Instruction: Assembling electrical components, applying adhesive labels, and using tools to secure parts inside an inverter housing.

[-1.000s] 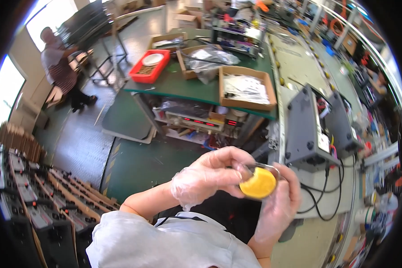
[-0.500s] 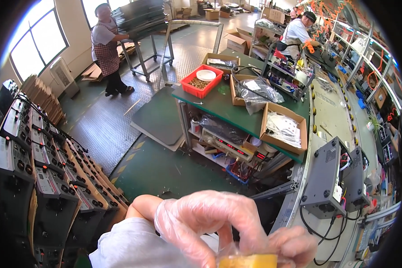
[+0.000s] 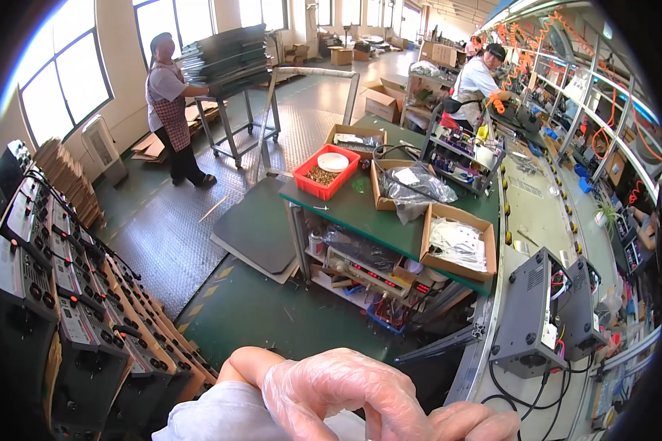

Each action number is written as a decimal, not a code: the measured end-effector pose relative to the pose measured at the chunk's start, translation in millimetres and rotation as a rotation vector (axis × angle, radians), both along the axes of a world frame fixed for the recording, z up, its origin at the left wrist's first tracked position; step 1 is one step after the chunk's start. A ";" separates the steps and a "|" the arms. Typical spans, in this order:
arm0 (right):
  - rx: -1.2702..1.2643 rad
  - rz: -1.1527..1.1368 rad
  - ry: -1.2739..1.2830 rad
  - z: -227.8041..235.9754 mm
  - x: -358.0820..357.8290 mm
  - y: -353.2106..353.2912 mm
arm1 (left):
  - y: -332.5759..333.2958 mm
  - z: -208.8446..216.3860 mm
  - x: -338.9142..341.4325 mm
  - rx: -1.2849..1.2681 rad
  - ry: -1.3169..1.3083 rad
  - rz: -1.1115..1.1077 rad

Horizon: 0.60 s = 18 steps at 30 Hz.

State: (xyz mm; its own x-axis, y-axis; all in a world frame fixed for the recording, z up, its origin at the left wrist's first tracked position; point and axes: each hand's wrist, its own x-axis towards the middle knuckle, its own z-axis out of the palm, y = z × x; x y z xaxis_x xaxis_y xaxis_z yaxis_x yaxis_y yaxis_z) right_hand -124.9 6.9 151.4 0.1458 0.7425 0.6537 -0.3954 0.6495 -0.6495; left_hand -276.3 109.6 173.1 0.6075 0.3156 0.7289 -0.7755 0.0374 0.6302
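My left hand (image 3: pixel 338 389), in a clear plastic glove, is at the lower edge with its fingers bent downward and inward. Beside it, the fingers of my right hand (image 3: pixel 474 424), gloved alike, show curled. Both sets of fingertips run toward or past the lower edge, so whatever they grip is hidden. A grey sleeve (image 3: pixel 221 415) covers my left arm.
Grey metal-cased units (image 3: pixel 526 312) with cables stand on the line at right. A green bench (image 3: pixel 346 220) ahead bears a red bin (image 3: pixel 324 189) and cartons (image 3: pixel 460 273). Stacked panel units (image 3: pixel 88 316) line the left. One person (image 3: pixel 168 95) stands by a cart; another (image 3: pixel 472 81) works at the line.
The view has tilted up, so the yellow block-like thing in clear plastic between my hands has dropped out of sight. At the cart, the person has turned. My fingers remain bent.
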 end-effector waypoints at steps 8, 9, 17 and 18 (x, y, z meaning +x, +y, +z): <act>0.439 0.039 0.843 -3.7 -58.9 26.6 | 1.4 5.2 -3.7 0.124 0.066 0.029; 0.455 0.021 0.875 -4.2 -60.4 25.6 | -2.4 4.6 -5.7 0.072 0.071 0.036; -0.002 0.085 0.227 14.0 -19.1 -0.9 | -18.7 -10.9 -8.1 -0.194 0.009 0.013; 0.027 0.095 0.186 11.9 -16.9 1.7 | -15.2 -8.1 -7.7 -0.094 0.003 0.039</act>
State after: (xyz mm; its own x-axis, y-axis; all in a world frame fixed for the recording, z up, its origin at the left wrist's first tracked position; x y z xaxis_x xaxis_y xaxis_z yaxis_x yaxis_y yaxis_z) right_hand -141.8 8.6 163.3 0.1961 0.7413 0.6419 -0.5674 0.6197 -0.5423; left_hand -284.0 94.4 165.0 0.5953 0.4062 0.6932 -0.7758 0.0660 0.6276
